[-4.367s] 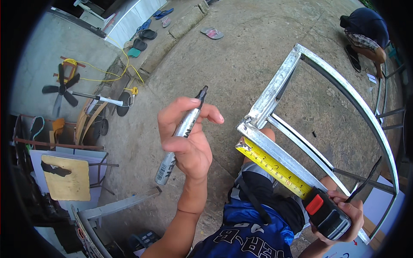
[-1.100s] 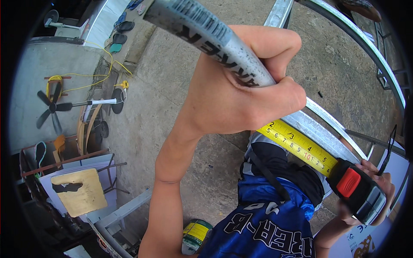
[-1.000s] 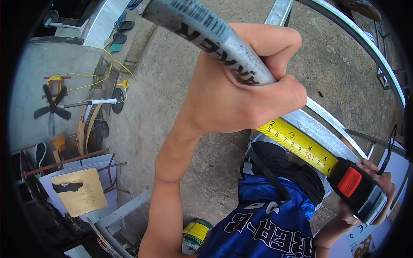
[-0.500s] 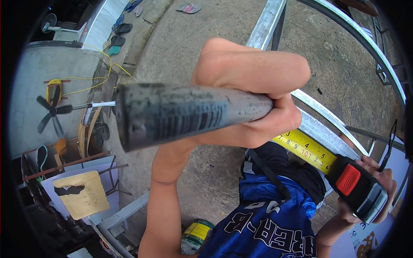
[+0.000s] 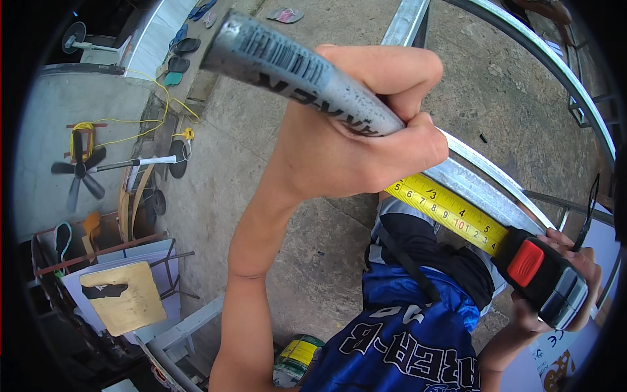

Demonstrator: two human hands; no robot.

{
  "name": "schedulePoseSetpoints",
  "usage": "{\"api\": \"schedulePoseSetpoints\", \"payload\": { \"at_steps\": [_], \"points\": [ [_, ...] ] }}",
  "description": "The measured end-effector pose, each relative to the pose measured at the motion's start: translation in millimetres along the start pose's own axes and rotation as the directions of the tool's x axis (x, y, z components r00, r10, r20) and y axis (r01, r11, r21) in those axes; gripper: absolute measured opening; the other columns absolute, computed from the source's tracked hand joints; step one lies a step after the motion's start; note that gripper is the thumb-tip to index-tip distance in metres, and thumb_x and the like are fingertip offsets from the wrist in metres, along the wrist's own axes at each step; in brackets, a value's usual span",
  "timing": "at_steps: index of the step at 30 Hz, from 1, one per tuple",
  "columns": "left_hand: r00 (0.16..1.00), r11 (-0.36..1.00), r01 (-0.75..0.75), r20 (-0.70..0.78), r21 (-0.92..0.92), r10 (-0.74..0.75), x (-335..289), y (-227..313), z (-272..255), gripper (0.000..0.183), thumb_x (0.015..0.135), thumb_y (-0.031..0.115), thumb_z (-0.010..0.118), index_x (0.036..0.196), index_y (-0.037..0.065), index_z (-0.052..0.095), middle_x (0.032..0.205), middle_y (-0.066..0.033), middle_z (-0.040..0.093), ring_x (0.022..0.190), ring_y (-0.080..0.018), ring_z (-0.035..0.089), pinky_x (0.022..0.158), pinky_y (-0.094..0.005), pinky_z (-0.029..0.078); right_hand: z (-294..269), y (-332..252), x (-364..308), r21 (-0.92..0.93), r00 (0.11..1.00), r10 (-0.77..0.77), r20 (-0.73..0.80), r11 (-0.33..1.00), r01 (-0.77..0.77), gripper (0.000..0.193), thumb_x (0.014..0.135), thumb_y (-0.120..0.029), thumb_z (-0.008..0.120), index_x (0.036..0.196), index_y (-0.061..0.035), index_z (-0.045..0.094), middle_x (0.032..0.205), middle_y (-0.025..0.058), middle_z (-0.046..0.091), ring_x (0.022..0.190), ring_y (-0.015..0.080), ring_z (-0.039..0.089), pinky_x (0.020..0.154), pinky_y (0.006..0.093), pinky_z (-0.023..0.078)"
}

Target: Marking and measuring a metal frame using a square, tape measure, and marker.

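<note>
A thick grey marker pen [image 5: 297, 81] with a barcode label is pinched in my left hand [image 5: 346, 144]. Its rear end points up and left, while its tip is hidden behind my fingers. That hand is over a galvanized metal bar [image 5: 486, 189] and the far visible end of a yellow tape measure blade [image 5: 450, 215]. My right hand [image 5: 578, 268] grips the black tape measure case [image 5: 548, 277], which has a red button. The drawn-out blade runs along the bar's near side. Where the blade ends, under my left hand, cannot be seen.
More metal frame bars [image 5: 408, 23] cross the concrete floor at the top and right. A paint can [image 5: 297, 356] stands near my left forearm. Left are a fan [image 5: 81, 168], a yellow cord [image 5: 163, 104], stacked boards [image 5: 124, 297] and several slippers [image 5: 177, 62].
The marker's rear end has swung upward, and my left hand has turned and shifted slightly left. More of the tape blade shows beside it. My right hand holds nearly still.
</note>
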State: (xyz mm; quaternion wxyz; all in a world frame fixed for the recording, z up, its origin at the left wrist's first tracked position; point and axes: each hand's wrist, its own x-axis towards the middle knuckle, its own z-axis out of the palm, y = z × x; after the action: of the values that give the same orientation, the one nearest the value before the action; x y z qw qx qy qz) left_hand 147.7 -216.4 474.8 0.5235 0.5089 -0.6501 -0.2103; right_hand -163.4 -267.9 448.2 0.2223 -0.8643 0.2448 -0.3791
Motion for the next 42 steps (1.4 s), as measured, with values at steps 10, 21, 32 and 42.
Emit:
{"api": "schedulePoseSetpoints", "payload": {
  "at_steps": [10, 21, 32, 42],
  "points": [
    [0.999, 0.998, 0.033, 0.021, -0.045, -0.032, 2, 1, -2, 0.032, 0.067, -0.002, 0.058, 0.057, 0.008, 0.029, 0.050, 0.0025, 0.032, 0.044, -0.0049, 0.031, 0.039, -0.0229, 0.024, -6, 4, 7, -0.059, 0.974, -0.042, 0.224, 0.997, 0.056, 0.076, 0.067, -0.036, 0.075, 0.108, 0.0170, 0.039, 0.084, 0.0212, 0.059, 0.080, 0.0337, 0.064, 0.079, 0.0466, 0.053],
    [0.999, 0.995, 0.046, 0.011, -0.094, -0.045, 0, 2, -1, 0.033, 0.068, -0.002, 0.058, 0.058, 0.009, 0.028, 0.052, 0.0028, 0.031, 0.045, -0.0052, 0.029, 0.040, -0.0235, 0.023, 0, 1, 11, 0.129, 0.997, -0.077, 0.011, 0.989, 0.075, 0.068, 0.064, -0.025, 0.078, 0.106, 0.0159, 0.042, 0.083, 0.0229, 0.059, 0.079, 0.0339, 0.063, 0.076, 0.0488, 0.054],
    [0.969, 0.923, 0.210, -0.055, -0.322, -0.239, 3, 1, -5, 0.028, 0.070, 0.009, 0.059, 0.061, 0.011, 0.033, 0.052, 0.0007, 0.036, 0.047, -0.0065, 0.033, 0.043, -0.0227, 0.025, -25, 16, -10, 0.109, 0.989, -0.148, 0.021, 0.983, 0.145, 0.078, 0.063, -0.030, 0.082, 0.115, 0.0119, 0.042, 0.086, 0.0223, 0.058, 0.079, 0.0352, 0.064, 0.074, 0.0517, 0.054],
    [0.958, 0.913, 0.215, -0.104, -0.347, -0.266, 5, 2, 0, 0.030, 0.075, 0.002, 0.057, 0.059, 0.011, 0.033, 0.052, 0.0040, 0.036, 0.047, -0.0023, 0.031, 0.041, -0.0208, 0.024, -44, 32, -33, 0.116, 0.978, -0.025, -0.206, 0.992, 0.050, 0.065, 0.058, -0.028, 0.083, 0.100, 0.0081, 0.049, 0.081, 0.0169, 0.061, 0.074, 0.0290, 0.066, 0.074, 0.0438, 0.055]
  ]
}}
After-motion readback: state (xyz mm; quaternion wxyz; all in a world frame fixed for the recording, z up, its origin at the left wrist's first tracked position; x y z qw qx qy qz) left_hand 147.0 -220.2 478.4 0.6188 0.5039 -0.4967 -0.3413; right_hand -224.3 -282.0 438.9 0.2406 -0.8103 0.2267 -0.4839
